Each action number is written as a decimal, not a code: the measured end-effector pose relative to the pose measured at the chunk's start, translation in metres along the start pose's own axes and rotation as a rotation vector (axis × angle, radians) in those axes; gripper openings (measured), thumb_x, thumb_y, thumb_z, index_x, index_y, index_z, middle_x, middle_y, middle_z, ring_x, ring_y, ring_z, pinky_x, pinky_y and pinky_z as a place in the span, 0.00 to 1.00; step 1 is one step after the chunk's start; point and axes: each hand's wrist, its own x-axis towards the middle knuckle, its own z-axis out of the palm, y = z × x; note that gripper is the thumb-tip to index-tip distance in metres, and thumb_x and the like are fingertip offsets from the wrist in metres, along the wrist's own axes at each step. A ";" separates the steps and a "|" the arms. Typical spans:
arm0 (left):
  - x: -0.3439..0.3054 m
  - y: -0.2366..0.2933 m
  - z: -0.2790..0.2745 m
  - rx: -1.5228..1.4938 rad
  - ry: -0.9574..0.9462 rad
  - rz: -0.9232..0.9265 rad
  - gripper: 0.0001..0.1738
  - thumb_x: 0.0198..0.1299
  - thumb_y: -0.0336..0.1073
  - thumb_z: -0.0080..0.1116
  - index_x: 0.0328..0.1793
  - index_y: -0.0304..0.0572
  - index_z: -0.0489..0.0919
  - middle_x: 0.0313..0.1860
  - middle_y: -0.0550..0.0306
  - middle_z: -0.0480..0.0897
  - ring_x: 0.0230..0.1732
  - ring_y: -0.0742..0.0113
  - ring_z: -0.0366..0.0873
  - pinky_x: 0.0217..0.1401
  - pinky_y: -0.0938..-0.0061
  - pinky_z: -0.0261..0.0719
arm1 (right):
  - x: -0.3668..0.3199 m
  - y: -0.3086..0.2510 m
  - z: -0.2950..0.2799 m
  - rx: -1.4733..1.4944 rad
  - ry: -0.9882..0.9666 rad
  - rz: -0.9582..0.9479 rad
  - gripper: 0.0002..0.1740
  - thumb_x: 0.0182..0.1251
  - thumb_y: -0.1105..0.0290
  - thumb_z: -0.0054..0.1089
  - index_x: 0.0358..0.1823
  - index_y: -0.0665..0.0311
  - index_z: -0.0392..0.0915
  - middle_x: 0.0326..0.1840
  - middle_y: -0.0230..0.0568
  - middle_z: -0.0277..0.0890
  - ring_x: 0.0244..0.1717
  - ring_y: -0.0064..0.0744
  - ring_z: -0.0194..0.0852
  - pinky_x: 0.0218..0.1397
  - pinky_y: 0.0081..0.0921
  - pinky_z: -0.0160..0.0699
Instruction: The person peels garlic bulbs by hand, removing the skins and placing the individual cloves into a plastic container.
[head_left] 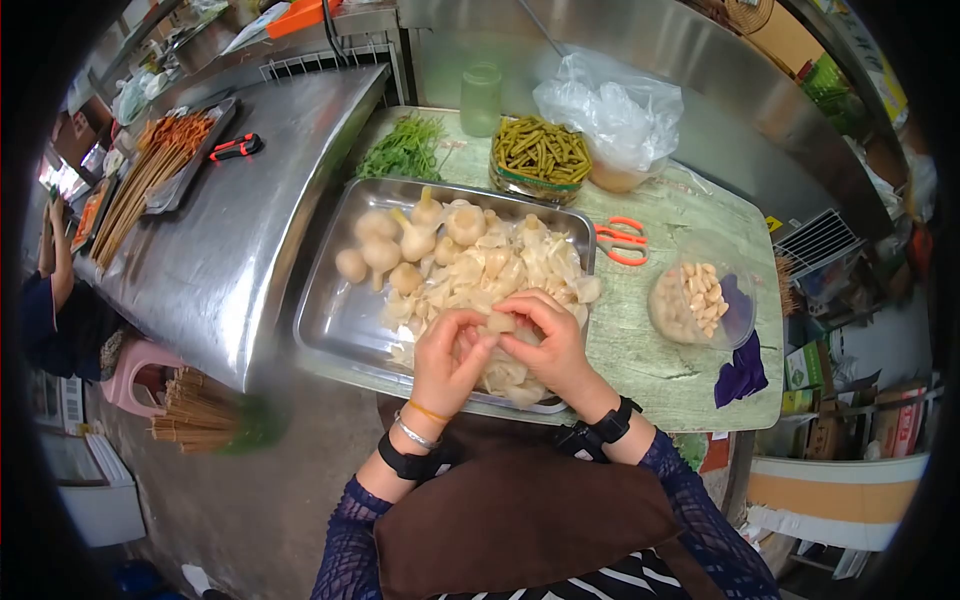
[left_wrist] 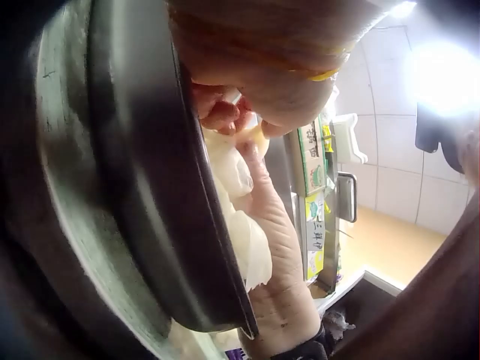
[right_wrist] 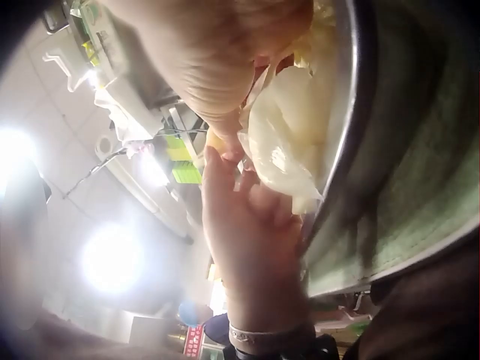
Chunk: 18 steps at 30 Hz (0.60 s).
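Over the tray (head_left: 340, 315), toward its 4 o'clock, we hold a pale garlic piece (head_left: 499, 322) above a heap of papery peels (head_left: 485, 268). Both our hands grip it: left hand (head_left: 450, 350) and right hand (head_left: 550, 345) pinch it between thumbs and fingertips. We judge it light and firm, easily kept up by fingertips; its dry skin should tear readily, while bare flesh may turn slippery and bruise under a hard nail. We would take hold at its two ends, leaving the middle free. From our left hand it lies at 2 o'clock, from our right at about 10, touching both. Whole garlic bulbs (head_left: 416, 240) sit toward 11 o'clock from it, the tub (head_left: 668, 318) of bare cloves (head_left: 706, 298) toward 3.
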 end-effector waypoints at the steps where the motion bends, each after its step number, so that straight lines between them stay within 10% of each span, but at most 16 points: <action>1: -0.001 0.001 0.001 0.013 0.004 -0.020 0.11 0.62 0.33 0.63 0.47 0.38 0.78 0.31 0.57 0.76 0.32 0.68 0.74 0.36 0.76 0.73 | 0.000 0.001 0.001 0.008 -0.003 -0.007 0.18 0.54 0.75 0.70 0.48 0.65 0.80 0.40 0.35 0.74 0.37 0.24 0.71 0.41 0.21 0.72; 6: -0.001 0.006 -0.002 0.039 -0.012 -0.005 0.08 0.65 0.33 0.56 0.46 0.37 0.77 0.28 0.57 0.75 0.30 0.69 0.74 0.35 0.77 0.72 | -0.006 0.010 0.002 0.264 -0.077 0.229 0.16 0.61 0.75 0.68 0.51 0.66 0.78 0.41 0.32 0.76 0.37 0.18 0.72 0.42 0.18 0.73; 10: 0.001 -0.008 0.002 -0.558 -0.009 -0.320 0.05 0.62 0.27 0.53 0.43 0.37 0.77 0.28 0.54 0.75 0.26 0.67 0.74 0.31 0.75 0.71 | -0.007 0.010 0.007 0.533 -0.058 0.281 0.16 0.67 0.75 0.62 0.55 0.68 0.75 0.44 0.29 0.76 0.40 0.15 0.72 0.45 0.16 0.74; 14: 0.000 0.002 0.015 0.255 0.041 0.350 0.05 0.58 0.23 0.58 0.39 0.38 0.78 0.25 0.58 0.74 0.20 0.74 0.68 0.23 0.78 0.66 | -0.004 0.013 0.003 0.697 0.047 0.372 0.16 0.71 0.74 0.59 0.58 0.69 0.74 0.45 0.29 0.76 0.44 0.15 0.72 0.49 0.15 0.73; 18: -0.001 0.007 0.014 0.164 -0.064 0.243 0.09 0.57 0.28 0.64 0.44 0.39 0.79 0.28 0.56 0.75 0.21 0.72 0.69 0.24 0.79 0.67 | -0.006 0.013 0.001 0.674 0.016 0.359 0.16 0.72 0.72 0.58 0.59 0.67 0.74 0.45 0.28 0.77 0.46 0.14 0.72 0.51 0.15 0.72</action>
